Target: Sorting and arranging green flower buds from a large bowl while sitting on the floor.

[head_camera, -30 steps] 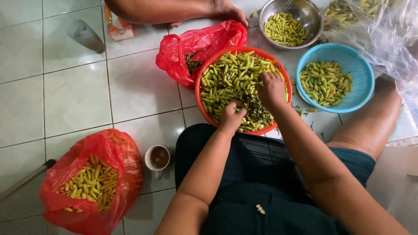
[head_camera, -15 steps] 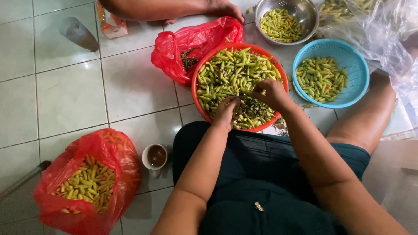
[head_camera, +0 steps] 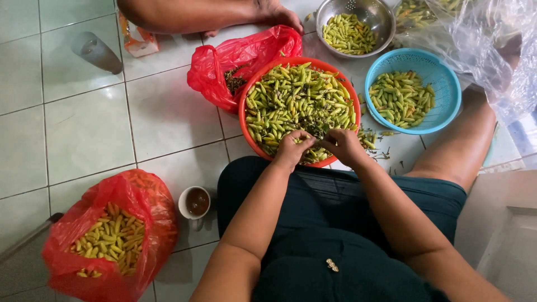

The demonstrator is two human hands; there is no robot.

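Person seated on the tiled floor point(head_camera: 84, 134), head view looking down over the lap.

Left hand point(head_camera: 292, 147) and right hand point(head_camera: 342, 144) meet at the near rim of the orange basin point(head_camera: 244, 112), which is heaped with green chillies point(head_camera: 296, 100). Both hands curled, fingers pinched narrow on chillies at the near side of the pile, close together and almost touching. What exactly sits between the fingertips is too small to tell; a patch of darker stems lies just beyond them.

Blue basket point(head_camera: 447, 78) to the right of the basin, just beside it, part filled with chillies. Loose stems and a few chillies on the floor between the two. Metal colander point(head_camera: 380, 17) behind, also holding chillies. Clear plastic bag point(head_camera: 492, 50) at far right, overlapping the blue basket's edge.

Red bag point(head_camera: 224, 61) touching the basin's left rim, dark stems inside. Second red bag point(head_camera: 145, 196), lower left, open, holding yellowish chillies. White cup point(head_camera: 184, 208) with dark liquid just beside it, near the left knee.

Another person's arm point(head_camera: 196, 14) lies across the top edge.
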